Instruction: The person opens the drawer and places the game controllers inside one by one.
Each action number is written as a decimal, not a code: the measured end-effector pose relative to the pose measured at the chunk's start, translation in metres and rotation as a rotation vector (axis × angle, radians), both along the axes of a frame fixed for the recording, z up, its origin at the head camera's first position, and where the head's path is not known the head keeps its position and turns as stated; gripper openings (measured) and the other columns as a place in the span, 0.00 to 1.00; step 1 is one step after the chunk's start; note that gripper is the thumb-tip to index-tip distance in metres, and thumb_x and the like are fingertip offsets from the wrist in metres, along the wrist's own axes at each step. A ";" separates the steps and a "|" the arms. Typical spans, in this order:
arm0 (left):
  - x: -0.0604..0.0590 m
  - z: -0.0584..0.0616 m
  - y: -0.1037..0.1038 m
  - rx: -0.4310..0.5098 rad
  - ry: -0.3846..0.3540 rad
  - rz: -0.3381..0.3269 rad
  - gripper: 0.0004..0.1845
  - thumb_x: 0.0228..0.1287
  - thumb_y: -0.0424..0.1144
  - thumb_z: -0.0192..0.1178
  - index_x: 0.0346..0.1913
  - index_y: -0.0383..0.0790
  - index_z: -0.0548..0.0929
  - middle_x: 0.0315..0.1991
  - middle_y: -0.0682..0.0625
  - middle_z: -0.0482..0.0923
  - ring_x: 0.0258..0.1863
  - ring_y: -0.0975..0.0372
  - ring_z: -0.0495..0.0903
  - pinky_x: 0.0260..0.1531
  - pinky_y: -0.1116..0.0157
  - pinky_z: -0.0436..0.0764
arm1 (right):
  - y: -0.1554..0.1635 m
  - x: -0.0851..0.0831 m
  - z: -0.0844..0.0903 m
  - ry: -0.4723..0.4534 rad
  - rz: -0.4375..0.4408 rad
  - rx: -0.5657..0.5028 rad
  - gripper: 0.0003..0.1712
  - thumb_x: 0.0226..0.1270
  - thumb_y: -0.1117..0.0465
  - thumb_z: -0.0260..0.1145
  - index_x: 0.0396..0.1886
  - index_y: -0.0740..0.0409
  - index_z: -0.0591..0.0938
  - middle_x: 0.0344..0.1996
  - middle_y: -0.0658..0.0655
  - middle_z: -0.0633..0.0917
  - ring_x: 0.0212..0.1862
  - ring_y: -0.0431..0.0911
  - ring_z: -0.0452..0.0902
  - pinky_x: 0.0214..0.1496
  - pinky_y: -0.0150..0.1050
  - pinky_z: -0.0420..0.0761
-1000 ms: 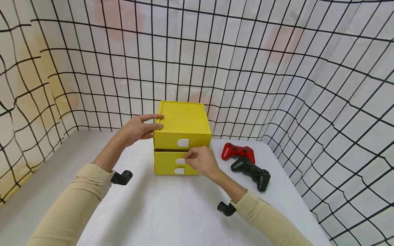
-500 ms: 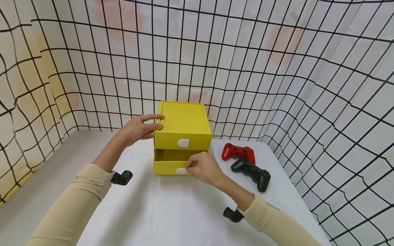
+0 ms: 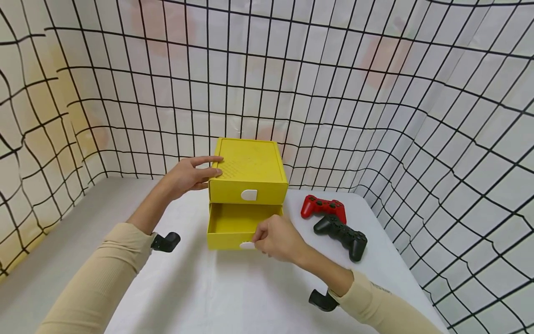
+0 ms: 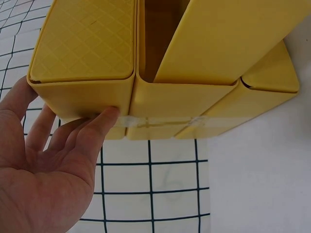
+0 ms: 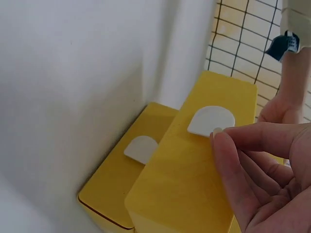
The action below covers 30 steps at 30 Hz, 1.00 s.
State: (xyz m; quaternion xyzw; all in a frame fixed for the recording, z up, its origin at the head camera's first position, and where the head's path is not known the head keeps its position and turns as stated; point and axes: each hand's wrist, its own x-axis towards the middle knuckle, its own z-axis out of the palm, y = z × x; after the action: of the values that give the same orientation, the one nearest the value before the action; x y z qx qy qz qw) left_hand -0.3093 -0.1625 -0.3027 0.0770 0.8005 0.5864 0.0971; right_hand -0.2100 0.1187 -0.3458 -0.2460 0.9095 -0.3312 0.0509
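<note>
A yellow drawer unit (image 3: 250, 160) with white half-round handles stands on the white table. Its middle drawer (image 3: 227, 241) is pulled out, and the visible part of the inside holds nothing. My right hand (image 3: 280, 239) pinches the edge of that drawer's white handle (image 5: 211, 120) between thumb and finger. The top drawer (image 3: 227, 191) is closed; the bottom drawer (image 5: 131, 170) lies under the pulled-out one in the right wrist view. On the unit's left side, my left hand (image 3: 183, 177) rests with fairly straight fingers (image 4: 97, 128) against the top edge and side wall.
Right of the unit lie a red game controller (image 3: 323, 208) and a black game controller (image 3: 342, 234), close together on the table (image 3: 233, 297). Black netting (image 3: 258, 83) hangs before the white walls at the back and sides.
The middle drawer has come out from nearly closed to well open, towards me, with my right hand on its handle. My left hand stays in place on the unit.
</note>
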 end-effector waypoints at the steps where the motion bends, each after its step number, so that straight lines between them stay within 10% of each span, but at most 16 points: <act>1: 0.000 0.000 0.000 -0.001 0.000 -0.002 0.31 0.67 0.50 0.68 0.72 0.56 0.75 0.63 0.46 0.79 0.52 0.60 0.81 0.48 0.70 0.84 | 0.000 0.002 0.000 -0.001 0.005 0.003 0.05 0.62 0.69 0.70 0.27 0.60 0.89 0.17 0.48 0.83 0.18 0.40 0.76 0.23 0.34 0.81; 30: 0.003 0.003 0.001 -0.037 0.007 0.007 0.30 0.68 0.51 0.67 0.72 0.57 0.75 0.65 0.46 0.77 0.50 0.60 0.79 0.51 0.67 0.84 | 0.062 0.000 0.035 -0.191 -0.042 0.079 0.06 0.66 0.56 0.73 0.39 0.52 0.91 0.32 0.48 0.89 0.33 0.46 0.82 0.36 0.38 0.85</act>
State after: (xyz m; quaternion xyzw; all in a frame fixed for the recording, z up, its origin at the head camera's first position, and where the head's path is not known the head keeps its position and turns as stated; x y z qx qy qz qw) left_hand -0.3064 -0.1619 -0.3002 0.0745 0.8118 0.5715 0.0935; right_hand -0.2105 0.1808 -0.3113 -0.1922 0.9179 -0.3178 0.1400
